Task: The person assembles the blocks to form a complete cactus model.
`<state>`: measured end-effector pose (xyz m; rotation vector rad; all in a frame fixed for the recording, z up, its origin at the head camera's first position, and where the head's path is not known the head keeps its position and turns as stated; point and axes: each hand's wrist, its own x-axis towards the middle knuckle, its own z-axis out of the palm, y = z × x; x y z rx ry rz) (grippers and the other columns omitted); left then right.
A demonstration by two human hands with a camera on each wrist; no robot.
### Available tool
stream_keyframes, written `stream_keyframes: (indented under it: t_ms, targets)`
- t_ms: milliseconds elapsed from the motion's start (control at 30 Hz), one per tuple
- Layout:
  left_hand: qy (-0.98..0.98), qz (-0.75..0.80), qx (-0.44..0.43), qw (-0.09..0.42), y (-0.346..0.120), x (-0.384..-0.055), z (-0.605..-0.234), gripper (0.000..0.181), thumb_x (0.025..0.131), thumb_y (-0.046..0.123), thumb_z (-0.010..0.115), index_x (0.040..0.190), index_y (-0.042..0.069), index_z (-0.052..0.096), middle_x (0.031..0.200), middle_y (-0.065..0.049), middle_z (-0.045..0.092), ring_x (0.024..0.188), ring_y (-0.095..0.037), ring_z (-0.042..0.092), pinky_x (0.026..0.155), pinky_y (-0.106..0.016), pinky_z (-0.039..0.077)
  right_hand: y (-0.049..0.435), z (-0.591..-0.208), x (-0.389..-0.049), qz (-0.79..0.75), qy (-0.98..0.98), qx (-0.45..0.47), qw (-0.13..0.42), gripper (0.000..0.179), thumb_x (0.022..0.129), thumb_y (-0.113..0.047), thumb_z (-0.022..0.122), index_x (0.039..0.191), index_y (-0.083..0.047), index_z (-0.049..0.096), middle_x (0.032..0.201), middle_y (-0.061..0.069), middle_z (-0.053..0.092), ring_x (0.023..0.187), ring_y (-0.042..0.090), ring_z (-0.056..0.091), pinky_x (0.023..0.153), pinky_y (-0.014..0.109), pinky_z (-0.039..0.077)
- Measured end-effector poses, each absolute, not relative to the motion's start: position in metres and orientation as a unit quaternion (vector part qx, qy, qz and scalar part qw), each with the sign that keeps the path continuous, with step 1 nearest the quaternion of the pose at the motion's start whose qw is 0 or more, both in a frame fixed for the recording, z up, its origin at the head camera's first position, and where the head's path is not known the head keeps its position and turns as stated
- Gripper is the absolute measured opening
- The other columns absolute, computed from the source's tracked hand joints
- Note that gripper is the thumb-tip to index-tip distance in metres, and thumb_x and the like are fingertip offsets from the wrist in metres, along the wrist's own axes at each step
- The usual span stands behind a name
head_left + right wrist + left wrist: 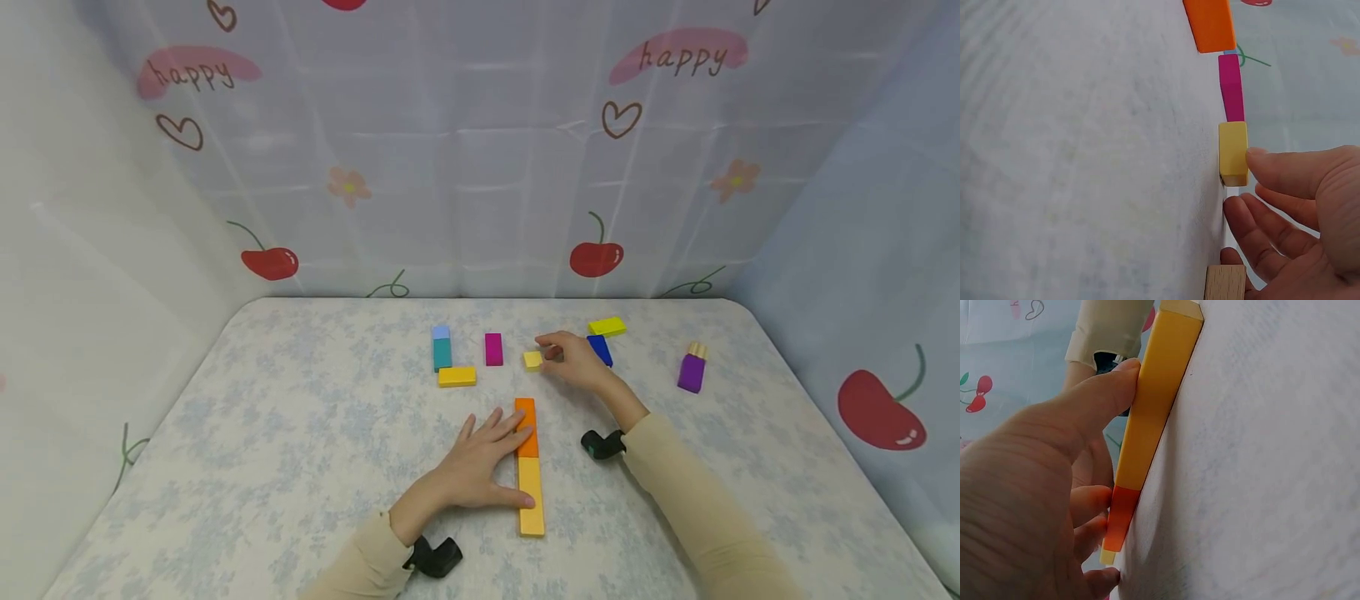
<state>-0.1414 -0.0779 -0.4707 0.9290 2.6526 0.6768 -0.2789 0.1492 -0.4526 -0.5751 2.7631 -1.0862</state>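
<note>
An orange block [531,447] and a longer yellow block [532,522] lie end to end in a line on the table. My left hand [476,468] is spread beside and over them; its fingertips touch the orange block and its thumb [1124,375] rests on the yellow one. Beyond their far end is a small pale-yellow block [1233,150]. My right hand [576,360] is at its right side, thumb at the block's edge, the other fingers loosely bent and apart from it. A blue block [600,350], partly hidden, lies just behind that hand.
Left of centre are a teal block [442,354], a light-blue block [440,332] and a golden-yellow block [457,377]. A magenta block [493,349] stands nearer the middle. Farther right lie a lime-yellow block [607,326] and a purple block [691,374] with pale-yellow pieces behind it.
</note>
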Motion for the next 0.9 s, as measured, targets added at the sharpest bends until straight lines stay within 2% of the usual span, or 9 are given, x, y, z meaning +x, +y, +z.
stream_keyframes:
  t_ms: [167,600,900]
  targets:
    - [0.911,0.231,0.317,0.126,-0.0778,-0.1409,-0.4685,0.093,0.079,0.063,0.070,0.154,0.025,0.031,0.165,0.005,0.015,0.153,-0.028,0.008,0.119,-0.063,0.004,0.1487,-0.4549,-0.2805,-0.361,0.912,-0.185,0.060,0.043,0.092,-0.008,0.067,0.133,-0.001,0.058,0.127,0.018,0.061,0.109,0.032,0.061,0.097,0.046,0.052]
    - [0.911,0.229,0.318,0.126,-0.0779,-0.1408,-0.4676,0.093,0.079,0.064,0.069,0.155,0.025,0.031,0.165,0.006,0.014,0.153,-0.028,0.007,0.119,-0.062,0.003,0.1485,-0.4566,-0.2826,-0.358,0.915,-0.174,0.062,0.032,0.091,-0.010,0.068,0.122,-0.003,0.067,0.117,0.016,0.066,0.102,0.028,0.061,0.095,0.045,0.052]
    - [0.910,0.236,0.313,0.134,-0.0779,-0.1394,-0.4653,0.093,0.079,0.063,0.070,0.154,0.025,0.031,0.165,0.006,0.014,0.153,-0.027,0.007,0.119,-0.062,0.002,0.1470,-0.4573,-0.2762,-0.361,0.916,-0.174,0.028,0.029,0.090,-0.011,0.070,0.118,-0.004,0.069,0.110,0.012,0.067,0.098,0.025,0.061,0.092,0.044,0.053]
